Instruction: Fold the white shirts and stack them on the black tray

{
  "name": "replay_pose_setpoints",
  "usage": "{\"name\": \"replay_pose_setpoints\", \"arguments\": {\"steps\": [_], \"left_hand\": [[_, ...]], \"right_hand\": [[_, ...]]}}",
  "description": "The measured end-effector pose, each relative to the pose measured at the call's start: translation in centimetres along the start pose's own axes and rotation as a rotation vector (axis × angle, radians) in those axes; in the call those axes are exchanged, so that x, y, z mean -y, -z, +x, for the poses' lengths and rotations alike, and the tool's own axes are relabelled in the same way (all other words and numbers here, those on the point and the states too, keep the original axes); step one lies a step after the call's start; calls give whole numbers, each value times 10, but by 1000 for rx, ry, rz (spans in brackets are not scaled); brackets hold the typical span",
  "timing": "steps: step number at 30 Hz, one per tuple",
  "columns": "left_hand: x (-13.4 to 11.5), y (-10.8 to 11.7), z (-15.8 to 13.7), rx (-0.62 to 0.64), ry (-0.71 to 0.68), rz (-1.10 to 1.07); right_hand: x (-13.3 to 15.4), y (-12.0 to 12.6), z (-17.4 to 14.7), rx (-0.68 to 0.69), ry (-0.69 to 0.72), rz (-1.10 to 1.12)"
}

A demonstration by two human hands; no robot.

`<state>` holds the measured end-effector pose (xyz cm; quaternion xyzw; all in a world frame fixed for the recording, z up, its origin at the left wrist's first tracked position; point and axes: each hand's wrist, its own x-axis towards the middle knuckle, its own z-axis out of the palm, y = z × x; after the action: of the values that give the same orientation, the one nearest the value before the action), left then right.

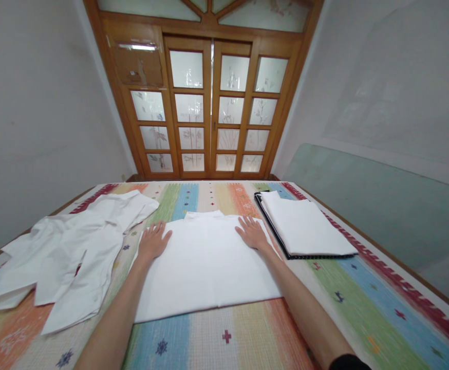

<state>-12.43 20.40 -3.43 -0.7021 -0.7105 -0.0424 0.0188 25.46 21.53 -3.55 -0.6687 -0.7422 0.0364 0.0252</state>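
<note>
In front of me a white shirt (pixel 209 262) lies flat on a striped cloth, folded into a wide shape with its collar at the far edge. My left hand (pixel 154 241) rests palm down on its upper left corner, fingers spread. On the upper right part lies my right hand (pixel 252 233), also flat with the fingers apart. Neither hand grips the fabric. To the left is a loose, crumpled pile of white shirts (pixel 81 246). On the right sits a neat stack with a folded white garment (pixel 309 226) on top of a black one (pixel 273 226).
The colourful striped cloth (pixel 243 334) covers the whole bed-like surface. Beyond its far edge stand wooden doors (pixel 211 103) with frosted panes. Walls run along both sides, and a pale green panel (pixel 382 200) lines the right one.
</note>
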Motion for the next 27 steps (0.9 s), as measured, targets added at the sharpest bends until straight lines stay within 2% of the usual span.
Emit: {"name": "replay_pose_setpoints", "arguments": {"steps": [6,10,17,22,27], "left_hand": [[3,2,-4,-36,104,-23],[2,3,-6,-50,126,-24],[-5,5,-12,-219,73,20],[-15,3,-14,-190,-5,-52],[-27,-7,-21,-165,-60,40]], "right_hand": [[2,0,-1,-12,-8,-17],[3,-1,-2,-43,-15,-1],[9,0,-5,-144,-17,29],[14,0,-7,-161,153,72],[16,0,-7,-154,164,74]]}}
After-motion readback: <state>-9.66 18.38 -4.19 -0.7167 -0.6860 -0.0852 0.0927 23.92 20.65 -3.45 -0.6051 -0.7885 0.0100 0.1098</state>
